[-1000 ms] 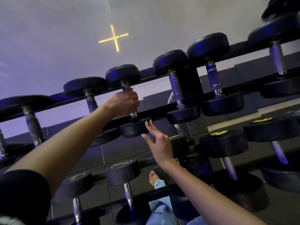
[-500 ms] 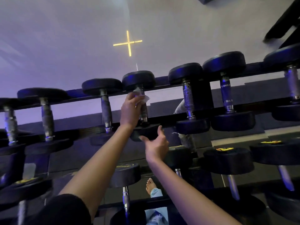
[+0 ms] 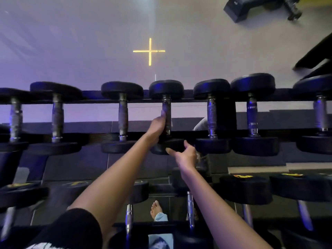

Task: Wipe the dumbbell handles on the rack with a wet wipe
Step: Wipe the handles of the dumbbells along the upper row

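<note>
A black dumbbell with a metal handle (image 3: 167, 106) lies in the middle of the rack's (image 3: 93, 101) top row. My left hand (image 3: 157, 127) grips the lower part of that handle from the left, fingers wrapped behind it. The wet wipe is hidden inside this grip; only a faint pale edge shows to the right of the handle. My right hand (image 3: 187, 157) holds the dumbbell's near head (image 3: 175, 141), thumb below and fingers at its right side.
Several more dumbbells fill the top row, such as the left neighbour (image 3: 123, 115) and the right neighbour (image 3: 212, 115). A lower tier holds yellow-marked dumbbells (image 3: 244, 187). My bare foot (image 3: 156, 209) shows below. A bench (image 3: 239, 9) stands far right.
My left hand slid down the handle from its top, and the wipe that showed above the fingers is now covered. My right hand closed in and took the near head. The view shifted upward.
</note>
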